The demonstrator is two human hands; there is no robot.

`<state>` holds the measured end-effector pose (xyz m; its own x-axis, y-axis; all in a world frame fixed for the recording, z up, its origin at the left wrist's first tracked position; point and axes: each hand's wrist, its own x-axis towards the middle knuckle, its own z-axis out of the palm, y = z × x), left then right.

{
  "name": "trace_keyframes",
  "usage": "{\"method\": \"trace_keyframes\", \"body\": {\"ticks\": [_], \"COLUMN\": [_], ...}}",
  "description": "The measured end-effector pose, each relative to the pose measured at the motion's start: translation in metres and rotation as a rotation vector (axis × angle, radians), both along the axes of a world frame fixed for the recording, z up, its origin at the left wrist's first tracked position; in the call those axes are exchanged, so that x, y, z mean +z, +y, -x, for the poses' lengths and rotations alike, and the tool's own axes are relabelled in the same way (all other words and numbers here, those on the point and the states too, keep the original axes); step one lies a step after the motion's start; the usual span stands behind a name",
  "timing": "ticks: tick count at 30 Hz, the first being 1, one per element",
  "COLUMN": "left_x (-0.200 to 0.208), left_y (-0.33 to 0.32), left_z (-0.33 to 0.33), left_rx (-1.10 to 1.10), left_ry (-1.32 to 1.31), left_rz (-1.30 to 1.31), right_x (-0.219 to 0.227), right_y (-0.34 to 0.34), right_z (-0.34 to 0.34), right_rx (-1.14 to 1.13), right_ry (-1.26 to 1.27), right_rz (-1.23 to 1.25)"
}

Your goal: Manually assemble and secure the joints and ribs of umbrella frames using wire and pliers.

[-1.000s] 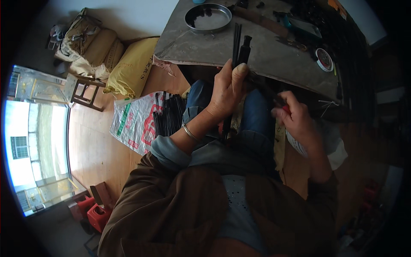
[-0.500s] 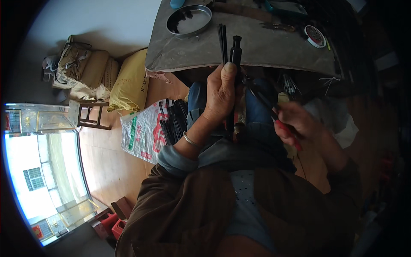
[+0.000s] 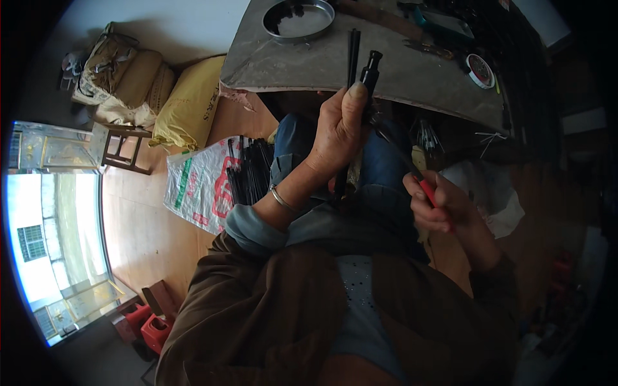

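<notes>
Upright in my left hand (image 3: 340, 125) is what looks like a black umbrella frame. Its thick tube (image 3: 370, 69) with a narrower capped end and its thin rods (image 3: 353, 56) stick up above my thumb. Below the fist, more of the black shaft runs down between my knees. My right hand (image 3: 444, 204) is closed around the red handles of a pair of pliers (image 3: 412, 164). The dark jaws reach up to the frame just beside my left fingers; whether they grip a part is too dark to tell.
A grey worktable (image 3: 257, 67) stands ahead, bearing a round metal tray (image 3: 308, 24) of small black pieces, pliers-like tools (image 3: 430, 49) and a round tub (image 3: 480, 71). Black rods (image 3: 250, 174) lie on a white bag (image 3: 193, 186) at left. Farther left are yellow sacks (image 3: 190, 103) and a stool (image 3: 129, 151).
The whole view has shifted a little. My right hand, blurred before, shows sharply now, with the pliers turned more upright. My left hand keeps its hold, the frame leaning slightly more to the right.
</notes>
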<state>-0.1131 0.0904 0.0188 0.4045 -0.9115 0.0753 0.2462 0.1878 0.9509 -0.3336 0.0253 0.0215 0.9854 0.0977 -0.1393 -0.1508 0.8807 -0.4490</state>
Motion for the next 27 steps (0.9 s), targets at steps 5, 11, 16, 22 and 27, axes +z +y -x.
{"method": "trace_keyframes", "body": {"ticks": [5, 11, 16, 22, 27], "left_x": [-0.002, -0.001, 0.006, 0.001, 0.002], "left_y": [0.006, 0.001, 0.005, 0.001, 0.001], "left_z": [-0.009, -0.005, -0.009, -0.01, -0.015], "left_rx": [0.03, -0.029, -0.117, -0.13, -0.128], "left_ry": [-0.03, -0.066, 0.035, -0.008, 0.043], "left_rz": [-0.065, 0.063, -0.026, -0.05, -0.063], "right_x": [0.036, 0.029, 0.057, 0.05, 0.044], "right_y": [0.002, 0.004, -0.001, 0.018, 0.03], "right_z": [-0.019, -0.006, -0.017, -0.021, -0.029], "right_rx": [-0.369, 0.022, -0.011, 0.011, -0.045], "right_ry": [0.395, 0.334, 0.432, 0.501, 0.487], "right_rz": [1.598, 0.474, 0.695, 0.579, 0.516]}}
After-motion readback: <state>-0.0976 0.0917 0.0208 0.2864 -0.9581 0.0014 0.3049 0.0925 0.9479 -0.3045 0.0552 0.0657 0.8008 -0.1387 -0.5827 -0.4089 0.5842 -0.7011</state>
